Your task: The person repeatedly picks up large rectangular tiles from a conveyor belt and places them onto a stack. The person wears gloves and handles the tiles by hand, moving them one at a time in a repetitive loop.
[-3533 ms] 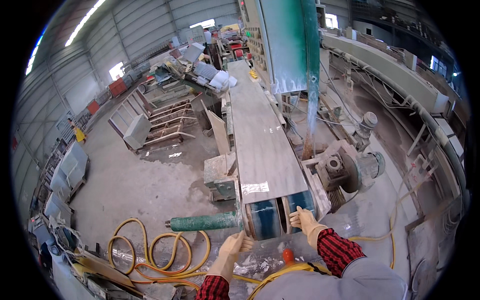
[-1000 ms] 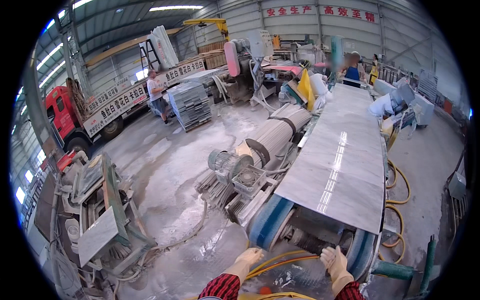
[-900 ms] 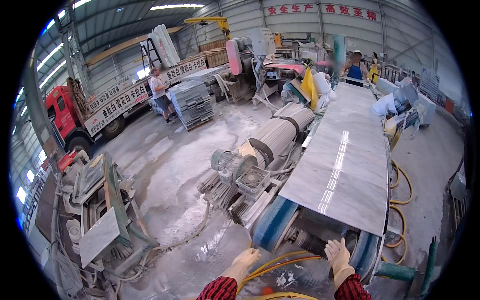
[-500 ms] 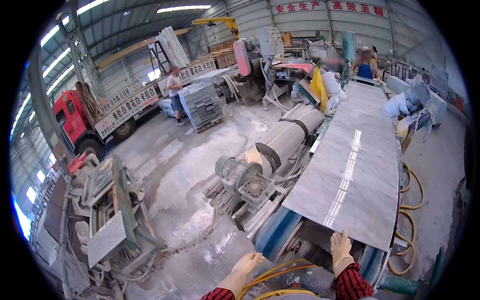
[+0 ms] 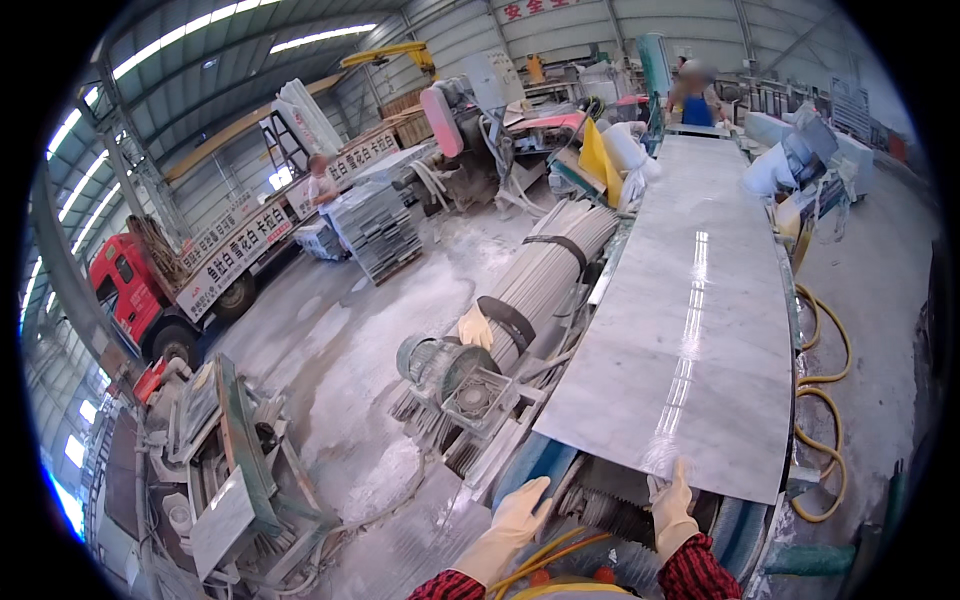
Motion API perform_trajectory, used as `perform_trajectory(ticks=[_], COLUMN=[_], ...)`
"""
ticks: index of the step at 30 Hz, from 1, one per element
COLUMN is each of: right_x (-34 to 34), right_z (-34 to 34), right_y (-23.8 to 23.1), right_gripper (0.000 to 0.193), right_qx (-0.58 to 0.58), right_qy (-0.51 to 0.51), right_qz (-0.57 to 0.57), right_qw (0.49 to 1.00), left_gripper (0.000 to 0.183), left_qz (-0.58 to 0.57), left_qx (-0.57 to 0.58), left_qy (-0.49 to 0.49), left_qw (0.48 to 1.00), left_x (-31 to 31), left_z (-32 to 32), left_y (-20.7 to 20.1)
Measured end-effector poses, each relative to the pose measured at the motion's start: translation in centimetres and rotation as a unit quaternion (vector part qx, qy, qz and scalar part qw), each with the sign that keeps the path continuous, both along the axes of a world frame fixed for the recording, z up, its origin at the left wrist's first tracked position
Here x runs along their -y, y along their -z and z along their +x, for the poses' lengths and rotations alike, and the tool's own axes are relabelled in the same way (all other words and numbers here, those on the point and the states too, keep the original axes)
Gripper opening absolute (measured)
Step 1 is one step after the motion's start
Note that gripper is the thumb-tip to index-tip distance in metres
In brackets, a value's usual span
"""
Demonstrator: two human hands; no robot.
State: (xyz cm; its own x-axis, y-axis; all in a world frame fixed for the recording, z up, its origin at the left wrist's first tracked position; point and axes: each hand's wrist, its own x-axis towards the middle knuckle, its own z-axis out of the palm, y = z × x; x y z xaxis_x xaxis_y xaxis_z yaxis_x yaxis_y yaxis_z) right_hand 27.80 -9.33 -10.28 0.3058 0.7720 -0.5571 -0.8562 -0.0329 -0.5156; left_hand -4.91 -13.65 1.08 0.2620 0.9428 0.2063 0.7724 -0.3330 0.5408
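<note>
A long polished stone slab [image 5: 690, 330], pale grey with faint veins, lies flat on a roller conveyor. My right hand [image 5: 673, 508], in a cream glove, is at the slab's near edge, its fingers extended and the fingertips against that edge. To its left, my left hand [image 5: 512, 525], also gloved, stretches its fingers out over the blue end of the conveyor frame [image 5: 538, 465], apart from the slab. Between the hands shows a dark ribbed roller [image 5: 605, 508]. Both forearms wear red and black checked sleeves.
Left of the conveyor are a dusty motor [image 5: 440, 365] and a strapped bundle of strips [image 5: 555, 260]. A yellow hose [image 5: 838, 420] coils along the right side. A co-worker [image 5: 692, 100] stands at the slab's far end. Stacked slabs [image 5: 375, 230] and a red truck [image 5: 125, 285] are left.
My left hand has moved up and right to the conveyor's blue end, its fingers straightening. My right hand stays at the slab's near edge. The whole view has shifted slightly.
</note>
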Motion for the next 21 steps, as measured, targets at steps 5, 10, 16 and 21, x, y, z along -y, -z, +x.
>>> perform_trajectory(ticks=[5, 10, 16, 21], right_x=[0.4, 0.0, 0.0, 0.1], right_z=[-0.3, 0.5, 0.9, 1.3], right_y=[-3.0, -1.2, -1.0, -0.9], right_gripper=[0.055, 0.046, 0.045, 0.044], right_qx=[0.045, 0.04, 0.03, 0.012], right_qy=[-0.004, -0.011, -0.033, -0.013], right_qz=[0.071, 0.093, 0.069, 0.045], right_qw=[0.996, 0.995, 0.997, 0.999], left_gripper=[0.066, 0.07, 0.07, 0.071], left_qz=[0.017, 0.015, 0.002, -0.015], left_qx=[-0.135, -0.16, -0.16, -0.187], left_qy=[0.081, 0.123, 0.134, 0.147], left_qw=[0.987, 0.979, 0.978, 0.971], left_x=[-1.0, -1.2, -1.0, -1.0], left_z=[0.7, -0.5, -1.3, -1.7], left_y=[-0.7, 0.1, 0.1, 0.0])
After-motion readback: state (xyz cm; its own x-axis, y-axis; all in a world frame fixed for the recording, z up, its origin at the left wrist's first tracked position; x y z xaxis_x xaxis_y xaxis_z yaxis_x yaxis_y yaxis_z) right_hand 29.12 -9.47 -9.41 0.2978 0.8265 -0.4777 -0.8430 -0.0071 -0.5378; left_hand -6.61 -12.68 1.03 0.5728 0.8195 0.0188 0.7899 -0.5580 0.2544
